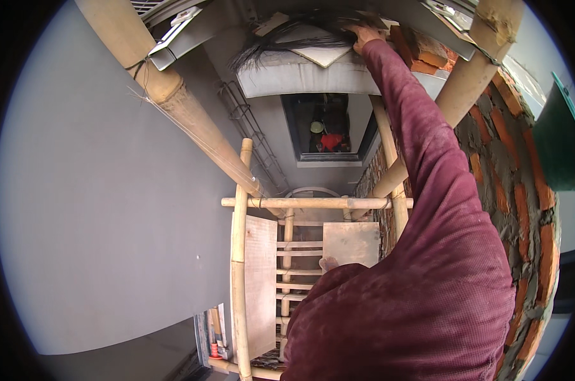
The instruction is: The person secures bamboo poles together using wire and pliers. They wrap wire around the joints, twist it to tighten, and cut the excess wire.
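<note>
Right hand: reached up in a maroon sleeve, resting on the bundle of black wire ties atop the grey concrete ledge (grip unclear).
Left hand: out of view.
Beside: brick wall, bamboo scaffold.

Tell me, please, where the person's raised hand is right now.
In the head view it is at top centre-right: the right hand reaches the bundle of black wires on the grey ledge, beside the brick wall.
</note>
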A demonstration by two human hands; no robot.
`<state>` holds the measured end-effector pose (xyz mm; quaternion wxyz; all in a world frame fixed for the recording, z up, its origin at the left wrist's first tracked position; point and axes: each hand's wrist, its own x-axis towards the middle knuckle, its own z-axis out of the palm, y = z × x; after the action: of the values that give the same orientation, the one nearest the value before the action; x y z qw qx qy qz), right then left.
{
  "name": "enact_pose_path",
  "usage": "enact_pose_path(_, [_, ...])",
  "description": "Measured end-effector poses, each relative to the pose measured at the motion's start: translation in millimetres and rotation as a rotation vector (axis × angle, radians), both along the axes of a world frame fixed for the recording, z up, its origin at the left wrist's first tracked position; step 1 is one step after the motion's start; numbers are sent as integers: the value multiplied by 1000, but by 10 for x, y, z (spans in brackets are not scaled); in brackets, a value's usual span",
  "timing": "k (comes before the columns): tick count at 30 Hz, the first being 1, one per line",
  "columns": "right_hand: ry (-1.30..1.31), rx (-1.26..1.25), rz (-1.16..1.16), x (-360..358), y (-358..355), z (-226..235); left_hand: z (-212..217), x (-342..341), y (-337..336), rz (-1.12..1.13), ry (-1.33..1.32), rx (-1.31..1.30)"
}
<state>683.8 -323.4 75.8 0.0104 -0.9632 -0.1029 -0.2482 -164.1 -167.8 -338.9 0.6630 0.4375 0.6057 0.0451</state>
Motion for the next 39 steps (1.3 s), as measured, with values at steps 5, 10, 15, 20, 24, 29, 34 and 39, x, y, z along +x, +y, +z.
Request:
enact_pose_path(5, [153,316,-139,677,-580,115,32,188,-58,-50,47,-48])
enact_pose_path(10, [129,757,-317,833,-543,77,176,309,221,-130,18,-25])
enact_pose_path(15, [246,455,-75,946,-253,189,675,996,624,-32,-26,184])
enact_pose_path(20, [284,302,-15,1659,-537,-110,902,1493,989,-197,-82,299])
enact_pose_path(24, [242,277,-16,2062,-506,-238,1209,1810,749,-225,-132,164])
enact_pose_path(29, [97,339,-48,2360,-685,-31,1202,2198,722,-443,-210,101])
enact_pose_path(34, [178,508,196,1542,-412,467,1294,2305,793,-496,-247,180])
enact_pose_path(39, [92,1750,337,337,-180,647,1238,2370,793,-539,-260,149])
